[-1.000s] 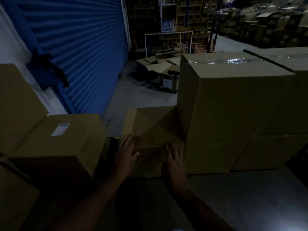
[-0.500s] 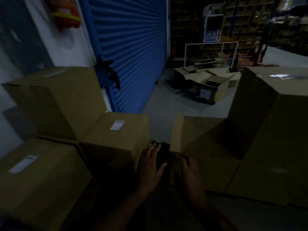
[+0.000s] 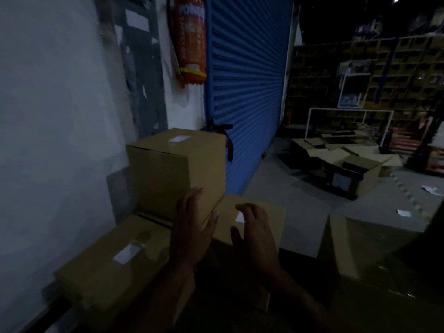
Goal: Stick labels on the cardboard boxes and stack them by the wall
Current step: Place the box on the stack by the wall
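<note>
Three labelled cardboard boxes stand by the white wall (image 3: pixel 52 116). The tall box (image 3: pixel 177 169) carries a white label on top. A low box (image 3: pixel 115 265) in front of it bears a label, and a third box (image 3: pixel 266 212) to the right has a label partly hidden by my fingers. My left hand (image 3: pixel 192 227) is raised with straight fingers in front of the tall box's lower corner. My right hand (image 3: pixel 254 231) hovers over the third box, fingers loosely bent, holding nothing. An open box (image 3: pixel 370 243) stands at the right.
A red fire extinguisher (image 3: pixel 191 42) hangs on the wall beside a blue roller shutter (image 3: pixel 247 92). Flattened and open cartons (image 3: pixel 346 164) lie on the grey floor behind. Paper scraps (image 3: pixel 403 212) dot the floor. Dark shelving fills the background.
The view has swung left toward the wall stack. Both hands have left the open box's flap and risen in front of the labelled boxes.
</note>
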`<state>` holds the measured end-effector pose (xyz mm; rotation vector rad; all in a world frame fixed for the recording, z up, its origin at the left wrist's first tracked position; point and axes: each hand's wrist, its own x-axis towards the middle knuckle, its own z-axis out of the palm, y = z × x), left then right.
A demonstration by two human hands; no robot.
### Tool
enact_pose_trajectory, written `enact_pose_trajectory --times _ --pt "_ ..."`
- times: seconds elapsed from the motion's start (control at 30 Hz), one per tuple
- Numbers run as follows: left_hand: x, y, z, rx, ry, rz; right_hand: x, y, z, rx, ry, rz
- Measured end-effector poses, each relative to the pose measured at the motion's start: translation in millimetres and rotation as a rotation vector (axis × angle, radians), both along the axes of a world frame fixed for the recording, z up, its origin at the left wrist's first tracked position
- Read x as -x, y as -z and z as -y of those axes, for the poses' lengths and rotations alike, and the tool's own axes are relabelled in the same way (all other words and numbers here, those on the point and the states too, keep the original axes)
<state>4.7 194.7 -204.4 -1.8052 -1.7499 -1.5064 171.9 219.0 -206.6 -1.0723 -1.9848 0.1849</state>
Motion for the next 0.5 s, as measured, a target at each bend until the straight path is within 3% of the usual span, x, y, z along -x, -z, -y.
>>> enact_pose_trajectory --times 0.27,0.5 --pt "129 -60 -56 0.009 -0.145 0.126 110 -81 -53 -0.110 -0.010 0.005" --pt "197 -77 -118 0.054 -0.201 0.205 154 -107 -97 -0.025 -0.028 0.164"
